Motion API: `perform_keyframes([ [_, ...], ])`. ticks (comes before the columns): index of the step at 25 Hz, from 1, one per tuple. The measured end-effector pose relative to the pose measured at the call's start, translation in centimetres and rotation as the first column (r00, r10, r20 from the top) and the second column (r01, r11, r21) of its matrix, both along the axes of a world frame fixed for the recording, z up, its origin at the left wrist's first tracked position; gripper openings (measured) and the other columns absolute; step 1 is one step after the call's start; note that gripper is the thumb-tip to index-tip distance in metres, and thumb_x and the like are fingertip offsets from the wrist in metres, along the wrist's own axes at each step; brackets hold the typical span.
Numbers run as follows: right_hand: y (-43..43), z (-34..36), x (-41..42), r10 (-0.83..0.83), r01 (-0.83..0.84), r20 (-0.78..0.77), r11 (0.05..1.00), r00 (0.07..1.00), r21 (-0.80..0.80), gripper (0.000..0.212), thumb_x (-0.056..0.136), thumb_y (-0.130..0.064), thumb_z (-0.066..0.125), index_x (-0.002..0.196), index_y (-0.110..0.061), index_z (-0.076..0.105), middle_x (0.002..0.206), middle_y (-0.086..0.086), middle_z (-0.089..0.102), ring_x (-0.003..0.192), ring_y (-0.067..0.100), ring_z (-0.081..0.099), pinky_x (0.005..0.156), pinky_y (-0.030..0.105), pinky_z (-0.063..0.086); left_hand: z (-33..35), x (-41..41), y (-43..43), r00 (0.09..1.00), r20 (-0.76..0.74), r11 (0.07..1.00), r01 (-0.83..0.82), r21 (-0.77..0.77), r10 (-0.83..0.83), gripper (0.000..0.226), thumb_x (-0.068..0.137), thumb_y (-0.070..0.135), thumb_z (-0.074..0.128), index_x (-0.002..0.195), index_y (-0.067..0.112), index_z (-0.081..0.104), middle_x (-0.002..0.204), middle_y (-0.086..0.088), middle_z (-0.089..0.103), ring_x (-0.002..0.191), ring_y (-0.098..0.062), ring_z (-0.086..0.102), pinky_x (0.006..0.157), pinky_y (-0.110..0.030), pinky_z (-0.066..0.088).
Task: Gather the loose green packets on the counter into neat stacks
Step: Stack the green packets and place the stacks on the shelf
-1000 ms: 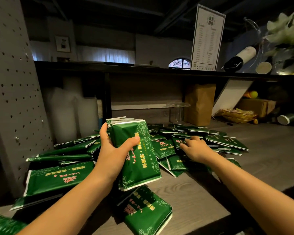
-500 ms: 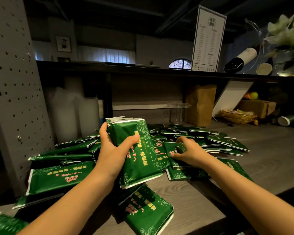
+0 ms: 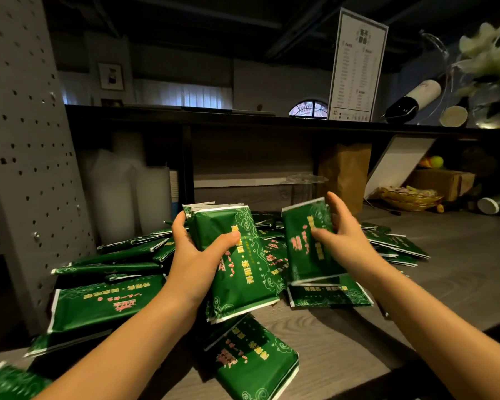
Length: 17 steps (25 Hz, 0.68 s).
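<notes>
My left hand (image 3: 195, 255) grips a bundle of green packets (image 3: 237, 264) held upright above the wooden counter (image 3: 451, 272), thumb across the front. Just to its right, my right hand (image 3: 341, 238) pinches a single green packet (image 3: 303, 241), lifted and tilted on end beside the bundle. Several loose green packets (image 3: 396, 243) lie scattered behind my hands. A flat pile of packets (image 3: 107, 301) sits at the left, one packet (image 3: 329, 293) lies under my right hand, and a stacked pile (image 3: 254, 359) rests near the front edge.
A grey pegboard panel (image 3: 23, 168) stands at the left. Under the dark shelf (image 3: 243, 116) are white cup stacks (image 3: 122, 192), a brown paper bag (image 3: 345, 174), a basket (image 3: 410, 194) and a cardboard box (image 3: 442, 180). A menu stand (image 3: 358, 67) and bottle (image 3: 413, 102) sit on top.
My right hand has lifted one packet off the scattered heap and brought it up beside the bundle. My left hand keeps its grip on the bundle, nearly still.
</notes>
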State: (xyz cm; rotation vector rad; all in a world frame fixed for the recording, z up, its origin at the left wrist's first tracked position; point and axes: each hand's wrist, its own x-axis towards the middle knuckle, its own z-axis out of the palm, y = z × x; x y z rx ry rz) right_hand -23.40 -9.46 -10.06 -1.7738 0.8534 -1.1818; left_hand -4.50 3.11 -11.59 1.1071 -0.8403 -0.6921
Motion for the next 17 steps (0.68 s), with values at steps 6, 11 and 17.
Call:
perform_keyframes([
  [6, 5.3, 1.9, 1.4, 0.336, -0.37, 0.23, 0.921, 0.913, 0.122, 0.041, 0.089, 0.009, 0.046, 0.121, -0.015, 0.053, 0.097, 0.005, 0.068, 0.078, 0.017, 0.068, 0.064, 0.034, 0.06, -0.4, -0.2, 0.0, 0.999, -0.022, 0.994, 0.045, 0.099, -0.043, 0.105, 0.046, 0.052, 0.084, 0.133, 0.054, 0.026, 0.127, -0.002, 0.059, 0.105, -0.029, 0.063, 0.093, -0.053, 0.048],
  [11, 7.4, 0.2, 3.6, 0.351, -0.351, 0.051, 0.936, 0.935, -0.006, 0.071, 0.094, 0.0, 0.047, 0.147, -0.036, 0.016, 0.099, -0.04, 0.051, 0.082, -0.021, 0.058, 0.068, 0.008, 0.05, -0.2, -0.8, -0.2, 0.998, -0.058, 0.995, 0.038, 0.089, -0.033, 0.102, 0.052, 0.076, 0.067, 0.139, 0.053, 0.019, 0.142, -0.002, 0.046, 0.115, -0.028, 0.057, 0.097, -0.053, 0.046],
  [17, 7.4, -0.8, 5.2, 0.43, -0.437, 0.097, 0.897, 0.898, 0.065, 0.076, 0.098, -0.009, 0.042, 0.145, -0.051, 0.0, 0.103, -0.041, 0.049, 0.089, -0.011, 0.063, 0.075, 0.017, 0.053, 0.3, -1.3, 0.7, 0.99, -0.005, 0.99, 0.139, 0.001, -0.139, 0.112, 0.044, 0.056, 0.079, 0.139, 0.05, 0.02, 0.125, -0.001, 0.061, 0.101, -0.024, 0.067, 0.088, -0.05, 0.053],
])
